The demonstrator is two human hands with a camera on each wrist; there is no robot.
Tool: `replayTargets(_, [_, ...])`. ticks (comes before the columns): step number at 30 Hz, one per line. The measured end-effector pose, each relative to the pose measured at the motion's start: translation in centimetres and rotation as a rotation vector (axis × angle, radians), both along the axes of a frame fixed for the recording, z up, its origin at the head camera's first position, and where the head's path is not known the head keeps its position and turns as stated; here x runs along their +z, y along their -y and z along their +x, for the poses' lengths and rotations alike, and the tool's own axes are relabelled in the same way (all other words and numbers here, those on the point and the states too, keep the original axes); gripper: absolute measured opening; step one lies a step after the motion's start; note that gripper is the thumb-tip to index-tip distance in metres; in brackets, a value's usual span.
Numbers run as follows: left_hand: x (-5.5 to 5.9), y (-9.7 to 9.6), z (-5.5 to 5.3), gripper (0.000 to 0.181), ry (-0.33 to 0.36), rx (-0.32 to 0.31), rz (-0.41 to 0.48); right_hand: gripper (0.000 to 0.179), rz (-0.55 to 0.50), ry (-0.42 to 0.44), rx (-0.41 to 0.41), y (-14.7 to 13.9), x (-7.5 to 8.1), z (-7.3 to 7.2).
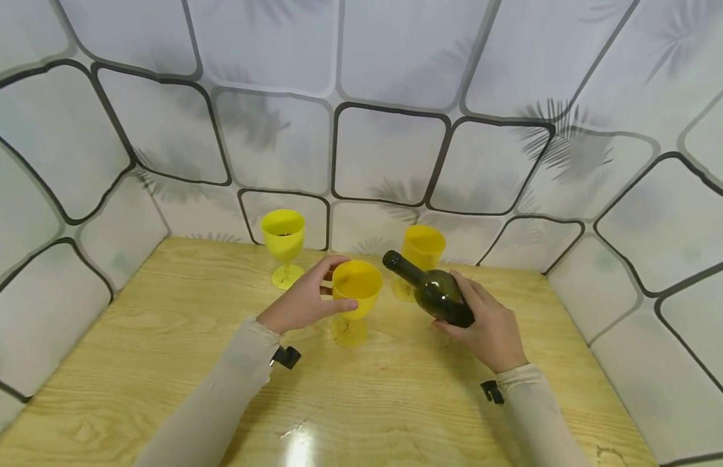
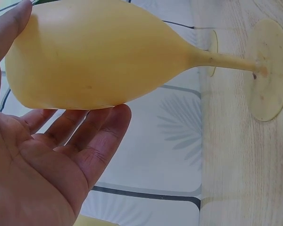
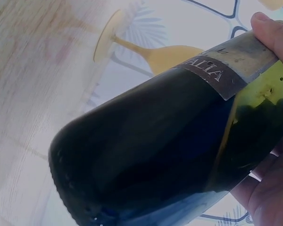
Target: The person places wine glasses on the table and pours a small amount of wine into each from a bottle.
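My left hand (image 1: 303, 299) holds a yellow goblet (image 1: 355, 292) round its bowl, thumb on the near side and fingers behind. The goblet is upright, and its round foot is at the tabletop; whether it touches is hard to tell. In my right hand (image 1: 494, 324) is a dark green wine bottle (image 1: 443, 299), gripped by its body. The bottle tilts, its open neck pointing up and left near the goblet's rim but apart from it. The right wrist view shows dark liquid inside the bottle and part of its label (image 3: 210, 70).
A brighter yellow goblet (image 1: 284, 241) with something dark inside stands at the back left. Behind the bottle is another orange-yellow goblet (image 1: 424, 246), partly hidden. The wooden table (image 1: 361, 402) meets patterned walls (image 1: 390, 155) at the back and both sides.
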State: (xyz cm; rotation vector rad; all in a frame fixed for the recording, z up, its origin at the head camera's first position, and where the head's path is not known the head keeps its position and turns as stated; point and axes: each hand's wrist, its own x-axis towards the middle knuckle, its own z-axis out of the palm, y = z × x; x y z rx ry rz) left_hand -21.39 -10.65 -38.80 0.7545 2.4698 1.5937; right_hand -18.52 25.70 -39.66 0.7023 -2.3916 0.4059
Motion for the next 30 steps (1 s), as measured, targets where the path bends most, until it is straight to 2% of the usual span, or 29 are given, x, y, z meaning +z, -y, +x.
replayTargets(3, [0.02, 0.03, 0.03, 0.085, 0.003, 0.001, -0.005, 0.103, 0.013, 0.008, -0.004, 0.03, -0.09, 0.05])
replayTargets(9, [0.07, 0.05, 0.17, 0.085, 0.006, -0.001, 0.002, 0.093, 0.040, 0.006, -0.004, 0.03, -0.14, 0.14])
replayTargets(16, [-0.05, -0.05, 0.25, 0.082, 0.005, -0.011, 0.015, 0.107, 0.089, -0.007, -0.019, 0.12, -0.29, 0.19])
replayTargets(30, [0.02, 0.03, 0.14, 0.081, 0.009, 0.002, 0.013, 0.104, 0.118, -0.005, -0.005, 0.35, -0.21, 0.05])
